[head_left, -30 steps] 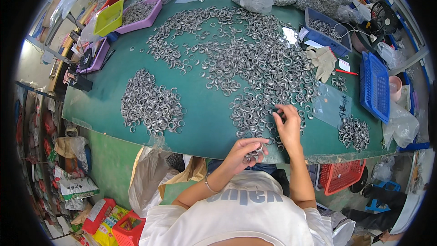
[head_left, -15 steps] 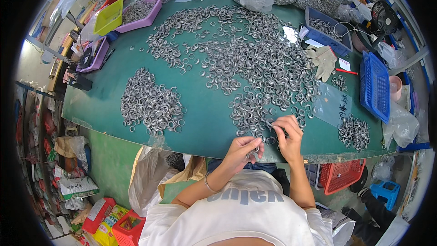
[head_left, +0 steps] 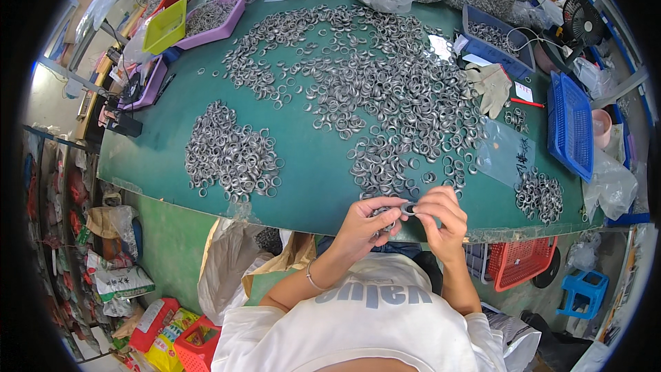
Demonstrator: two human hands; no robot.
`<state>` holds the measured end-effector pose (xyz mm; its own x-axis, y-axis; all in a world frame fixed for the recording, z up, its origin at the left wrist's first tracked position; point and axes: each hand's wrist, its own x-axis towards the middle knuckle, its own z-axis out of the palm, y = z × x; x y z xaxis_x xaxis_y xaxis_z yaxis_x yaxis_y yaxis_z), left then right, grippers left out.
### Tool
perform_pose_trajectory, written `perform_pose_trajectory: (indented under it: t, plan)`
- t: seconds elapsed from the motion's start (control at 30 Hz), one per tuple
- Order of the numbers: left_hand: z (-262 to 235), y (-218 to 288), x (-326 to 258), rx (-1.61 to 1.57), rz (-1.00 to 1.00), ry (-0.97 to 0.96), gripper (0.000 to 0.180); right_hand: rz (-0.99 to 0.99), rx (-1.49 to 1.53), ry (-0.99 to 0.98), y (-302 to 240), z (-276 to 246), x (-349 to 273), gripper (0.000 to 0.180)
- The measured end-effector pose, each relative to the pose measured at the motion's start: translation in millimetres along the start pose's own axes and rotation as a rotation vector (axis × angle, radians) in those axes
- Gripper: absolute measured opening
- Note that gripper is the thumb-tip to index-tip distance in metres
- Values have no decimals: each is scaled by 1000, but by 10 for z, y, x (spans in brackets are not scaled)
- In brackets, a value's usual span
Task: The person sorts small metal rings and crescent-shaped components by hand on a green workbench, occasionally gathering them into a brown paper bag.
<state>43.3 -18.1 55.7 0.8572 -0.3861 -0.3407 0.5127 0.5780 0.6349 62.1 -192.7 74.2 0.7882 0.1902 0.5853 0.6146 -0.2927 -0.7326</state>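
Note:
Close to the table's near edge, my left hand (head_left: 370,226) is curled around several grey metal rings (head_left: 385,222). Between the two hands a single metal ring (head_left: 408,209) is pinched, touched by the fingertips of both. My right hand (head_left: 443,219) grips that ring from its right side with thumb and fingers. Just beyond the hands spreads a large heap of loose metal rings (head_left: 385,89). A separate pile of rings (head_left: 231,155) lies to the left, and a smaller ring pile (head_left: 538,196) to the right.
A clear plastic bag (head_left: 506,151) and a work glove (head_left: 490,88) lie right of the heap. Blue baskets (head_left: 571,127), a blue bin (head_left: 497,41) and a black fan (head_left: 582,22) line the right side. Purple (head_left: 237,14) and yellow-green trays (head_left: 165,29) stand far left.
My right hand has drawn back from the heap's near edge with a ring, bringing it against my left hand's fingertips. The left hand has stayed about where it was.

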Motion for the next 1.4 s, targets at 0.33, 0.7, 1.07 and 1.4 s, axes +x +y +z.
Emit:
perform_pose_trajectory:
  t: [0.33, 0.7, 1.07, 1.4]
  plan:
    - [195, 205, -204, 53, -71, -32, 24, -32, 70, 62, -207, -55, 35, 14]
    - [331, 276, -311, 193, -27, -68, 16, -71, 58, 115, -312, -63, 30, 16]
    - [366, 263, -306, 135, -55, -53, 14, 9, 34, 82, -425, -12, 65, 18]
    - [343, 272, -269, 145, -111, -76, 15, -52, -35, -33, -454, -91, 167, 24]
